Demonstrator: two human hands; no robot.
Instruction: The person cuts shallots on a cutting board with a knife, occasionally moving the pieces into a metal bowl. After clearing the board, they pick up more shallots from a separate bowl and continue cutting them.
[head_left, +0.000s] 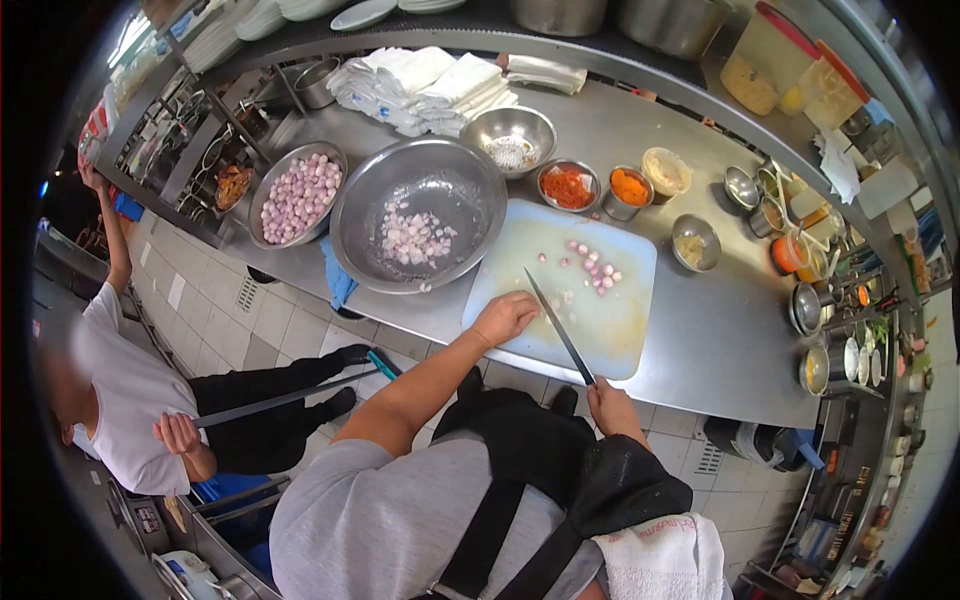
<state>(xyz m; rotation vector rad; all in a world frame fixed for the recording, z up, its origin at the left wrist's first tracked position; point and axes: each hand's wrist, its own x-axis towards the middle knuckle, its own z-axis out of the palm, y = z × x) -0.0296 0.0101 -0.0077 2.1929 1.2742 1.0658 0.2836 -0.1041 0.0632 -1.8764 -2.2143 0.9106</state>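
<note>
My right hand (612,405) grips the handle of a long kitchen knife (558,325), its blade slanting over a pale cutting board (625,325). Close to the blade, at the board's left front, my left hand (507,318) has its fingers curled together; whatever they hold is hidden. Several whole shallots (600,275) lie on the board beyond the knife, with small pale pieces (567,297) beside the blade. At the left stands a large metal bowl (345,215) with cut shallots (415,238) inside. Another bowl farther left is full of whole shallots (300,198).
Behind the board are a colander (535,130), a bowl of red shreds (568,187) and a cup of orange paste (630,187). A small metal bowl (697,243) sits to the right. Folded white cloths (420,90) lie under the shelf. A co-worker (130,400) stands at left holding a long handle.
</note>
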